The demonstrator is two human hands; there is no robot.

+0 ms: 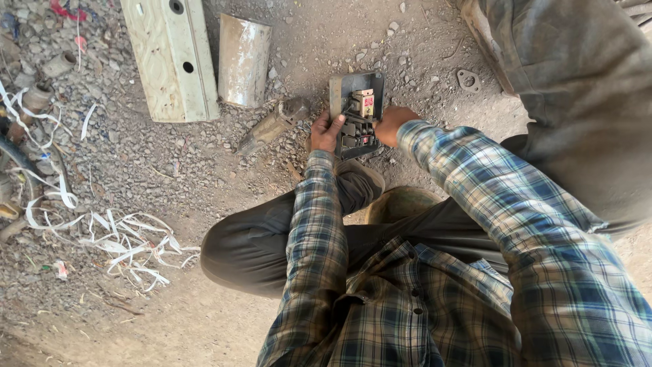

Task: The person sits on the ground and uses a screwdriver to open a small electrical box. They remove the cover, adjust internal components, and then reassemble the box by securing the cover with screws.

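A person in a plaid shirt is squatting over gravelly ground [170, 170], working with both hands on an electrical switch box [356, 112] that is lying on the dirt just ahead of the shoes [360, 180]. The box is a grey metal housing standing open, with a dark block of switchgear and a small pale label showing inside.

The left hand [327, 132] is gripping the box at its left edge, fingers curled around the side with the thumb lying over the dark inner part. The right hand [392, 124] is pressing against the box's right edge, fingers closed toward the switchgear; whether it is pinching any part cannot be told.

Just left of the box a rusty cylindrical part [273, 126] is lying on the stones. Further up are sitting a bent metal sheet [243, 60] and a long cream-coloured metal casing [173, 58]. White plastic strips [122, 238] are lying scattered well to the left. A small metal gasket [468, 80] is resting to the box's right.
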